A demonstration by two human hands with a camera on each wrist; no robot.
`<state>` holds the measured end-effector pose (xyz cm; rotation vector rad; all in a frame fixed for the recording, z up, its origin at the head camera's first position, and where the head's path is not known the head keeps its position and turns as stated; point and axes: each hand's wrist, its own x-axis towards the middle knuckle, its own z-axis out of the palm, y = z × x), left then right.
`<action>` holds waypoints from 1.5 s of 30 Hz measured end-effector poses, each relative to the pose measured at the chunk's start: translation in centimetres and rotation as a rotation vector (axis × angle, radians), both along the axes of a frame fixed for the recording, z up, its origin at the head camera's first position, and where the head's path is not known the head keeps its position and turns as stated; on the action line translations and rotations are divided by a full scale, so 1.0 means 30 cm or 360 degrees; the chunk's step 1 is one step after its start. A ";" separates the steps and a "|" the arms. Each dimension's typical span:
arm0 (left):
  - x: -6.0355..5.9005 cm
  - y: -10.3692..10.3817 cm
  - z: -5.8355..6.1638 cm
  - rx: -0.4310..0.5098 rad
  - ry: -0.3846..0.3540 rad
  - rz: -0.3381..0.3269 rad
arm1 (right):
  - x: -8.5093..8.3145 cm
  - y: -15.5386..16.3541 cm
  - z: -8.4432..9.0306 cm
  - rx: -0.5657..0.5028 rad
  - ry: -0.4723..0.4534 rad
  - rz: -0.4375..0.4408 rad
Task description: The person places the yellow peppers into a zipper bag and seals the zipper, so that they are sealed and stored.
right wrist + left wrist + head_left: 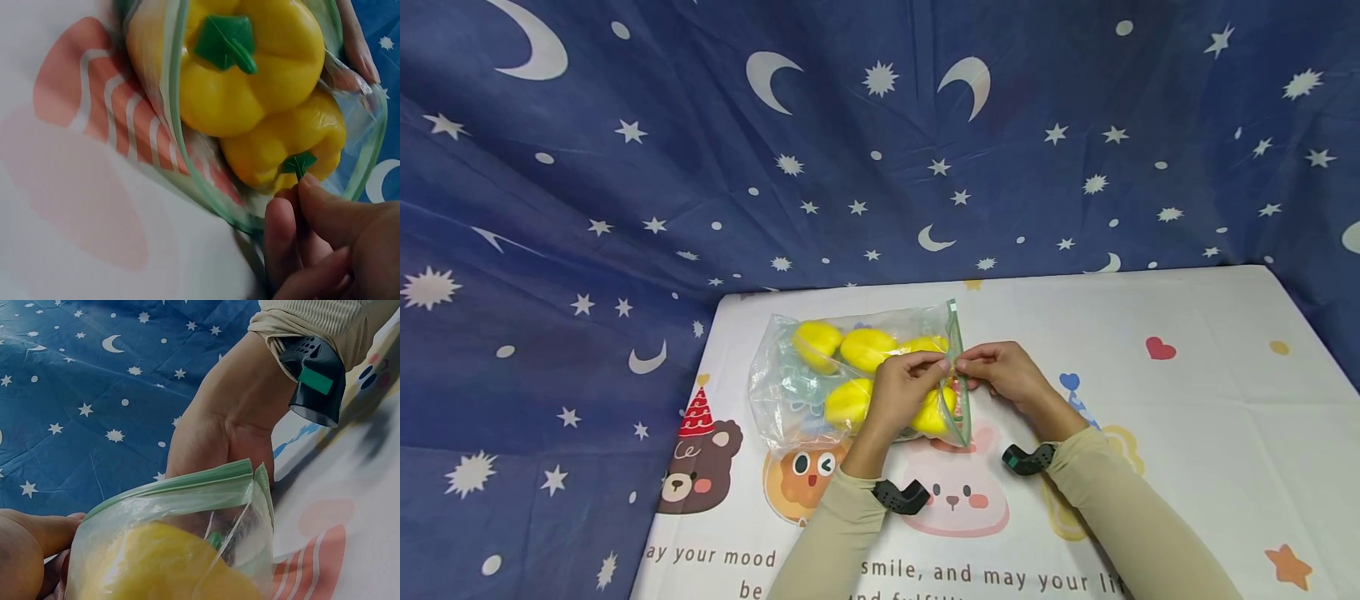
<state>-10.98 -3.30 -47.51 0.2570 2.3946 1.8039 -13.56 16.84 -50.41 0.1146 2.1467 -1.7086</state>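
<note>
A clear zip bag (775, 400) with a green edge (964, 417) lies on its side, its mouth towards the right. Inside are several yellow bell peppers (868, 350) with green stems (225, 44). My left hand (906, 387) reaches over the bag and pinches the near layer of its mouth between thumb and fingers. From the right, my right hand (1007, 371) pinches the green edge opposite, its fingertips right by the stem of a lower pepper (281, 140). The mouth gapes in the right wrist view. Part of the edge is hidden behind the right fingers.
A white printed cloth (1225, 467) with cartoon animals and lettering covers the table. Behind and to the left hangs a dark blue curtain (850, 125) with moons and stars. Each wrist wears a black camera (1030, 458).
</note>
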 end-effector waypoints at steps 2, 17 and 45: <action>0.002 0.001 0.000 0.0001 0.0007 -0.0002 | 0.000 -0.004 -0.003 0.0016 0.0001 -0.0011; 0.013 -0.008 0.014 -0.0062 0.0018 0.0012 | 0.003 0.038 0.011 -0.0143 -0.0129 -0.0004; -0.177 -0.074 0.339 -0.1154 0.0286 -0.0377 | -0.180 0.083 0.133 -0.0093 -0.0060 -0.0020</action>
